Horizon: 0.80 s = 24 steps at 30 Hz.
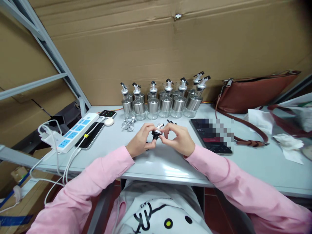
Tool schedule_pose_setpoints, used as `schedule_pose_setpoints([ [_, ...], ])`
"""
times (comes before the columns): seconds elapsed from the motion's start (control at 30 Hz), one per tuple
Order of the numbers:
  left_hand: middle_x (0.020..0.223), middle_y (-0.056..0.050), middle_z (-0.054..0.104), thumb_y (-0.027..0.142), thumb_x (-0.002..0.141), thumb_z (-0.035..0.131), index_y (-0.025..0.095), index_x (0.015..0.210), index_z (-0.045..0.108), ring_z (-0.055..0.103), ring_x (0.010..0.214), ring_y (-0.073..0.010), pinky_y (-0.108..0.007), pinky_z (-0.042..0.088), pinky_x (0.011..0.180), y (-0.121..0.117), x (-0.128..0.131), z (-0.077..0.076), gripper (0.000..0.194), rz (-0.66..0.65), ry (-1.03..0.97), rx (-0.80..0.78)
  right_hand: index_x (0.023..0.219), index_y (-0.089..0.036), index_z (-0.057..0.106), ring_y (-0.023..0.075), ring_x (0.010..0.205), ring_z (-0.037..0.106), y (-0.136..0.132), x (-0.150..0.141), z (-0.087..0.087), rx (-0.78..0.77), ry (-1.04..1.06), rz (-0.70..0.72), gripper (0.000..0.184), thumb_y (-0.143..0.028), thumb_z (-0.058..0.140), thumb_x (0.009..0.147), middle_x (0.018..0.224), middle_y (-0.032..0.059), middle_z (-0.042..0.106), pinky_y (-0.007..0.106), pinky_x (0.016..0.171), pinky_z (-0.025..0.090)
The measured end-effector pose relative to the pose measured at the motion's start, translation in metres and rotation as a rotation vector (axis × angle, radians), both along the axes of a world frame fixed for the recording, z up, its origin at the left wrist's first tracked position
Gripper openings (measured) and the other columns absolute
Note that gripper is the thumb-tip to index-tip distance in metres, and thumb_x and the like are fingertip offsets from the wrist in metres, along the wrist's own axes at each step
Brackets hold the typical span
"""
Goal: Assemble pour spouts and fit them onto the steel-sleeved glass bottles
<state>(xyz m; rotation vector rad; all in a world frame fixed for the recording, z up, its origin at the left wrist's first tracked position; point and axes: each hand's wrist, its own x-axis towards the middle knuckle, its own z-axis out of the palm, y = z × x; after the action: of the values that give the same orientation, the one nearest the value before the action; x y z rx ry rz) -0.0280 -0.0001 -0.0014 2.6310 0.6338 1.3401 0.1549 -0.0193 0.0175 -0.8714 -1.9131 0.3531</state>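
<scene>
The left hand point(139, 142) and right hand point(179, 140) pinch a silvery pour spout with ribbed black stopper point(155, 134) before cylindrical clear-glass bottles sleeved in shiny metal point(153, 106).

- Spout point(155, 135), centre: black and silver
- Bottles point(153, 105), twelve o'clock: clear, silver-banded
- Bag point(255, 94), two o'clock: brown
- Power strip point(84, 129), nine o'clock: white and blue
- Sleeves point(97, 177), eight and four o'clock: pink
- Clothing point(182, 201), six o'clock: white, black-and-yellow print

Bottles point(153, 105) stand on the table point(151, 166) behind the spout point(155, 135).
</scene>
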Motion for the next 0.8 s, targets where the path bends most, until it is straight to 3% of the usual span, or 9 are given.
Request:
schedule_pose_setpoints([
  [0.2, 0.102, -0.009, 0.048, 0.014, 0.079, 0.048, 0.018, 0.114, 0.042, 0.052, 0.097, -0.0192, -0.035, 0.049, 0.083, 0.0000, -0.0004, 0.0008, 0.036, -0.007, 0.006, 0.015, 0.072, -0.020, 0.059, 0.0127, 0.055, 0.055, -0.0013, -0.0012, 0.0007, -0.068, 0.053, -0.001, 0.005, -0.019, 0.063, 0.069, 0.056, -0.0023, 0.057, 0.028, 0.060, 0.046],
  [0.43, 0.109, -0.011, 0.052, 0.024, 0.087, 0.044, 0.018, 0.125, 0.034, 0.052, 0.100, -0.0211, -0.037, 0.047, 0.086, -0.0007, -0.0019, 0.0014, 0.040, 0.026, -0.028, 0.030, 0.078, -0.019, 0.057, 0.0170, 0.073, 0.066, 0.0011, -0.0054, -0.0019, -0.309, 0.341, 0.107, 0.014, -0.026, 0.066, 0.070, 0.079, 0.0050, 0.069, 0.032, 0.071, 0.052],
  [0.67, 0.105, -0.009, 0.054, 0.024, 0.087, 0.041, 0.020, 0.123, 0.038, 0.052, 0.095, -0.0207, -0.036, 0.045, 0.082, -0.0025, -0.0034, 0.0051, 0.037, 0.029, 0.000, 0.020, 0.086, -0.019, 0.058, 0.0139, 0.069, 0.061, -0.0010, -0.0016, 0.0028, -0.079, 0.123, 0.042, 0.013, -0.018, 0.060, 0.073, 0.078, 0.0022, 0.066, 0.030, 0.068, 0.050],
  [0.8, 0.104, -0.008, 0.055, 0.024, 0.085, 0.041, 0.020, 0.121, 0.040, 0.052, 0.095, -0.0209, -0.036, 0.040, 0.083, -0.0031, -0.0040, 0.0060, 0.036, 0.073, 0.064, 0.054, 0.098, -0.020, 0.055, 0.0139, 0.070, 0.055, -0.0020, -0.0011, 0.0049, 0.043, 0.056, 0.017, 0.027, -0.018, 0.061, 0.072, 0.084, 0.0032, 0.060, 0.030, 0.065, 0.049],
])
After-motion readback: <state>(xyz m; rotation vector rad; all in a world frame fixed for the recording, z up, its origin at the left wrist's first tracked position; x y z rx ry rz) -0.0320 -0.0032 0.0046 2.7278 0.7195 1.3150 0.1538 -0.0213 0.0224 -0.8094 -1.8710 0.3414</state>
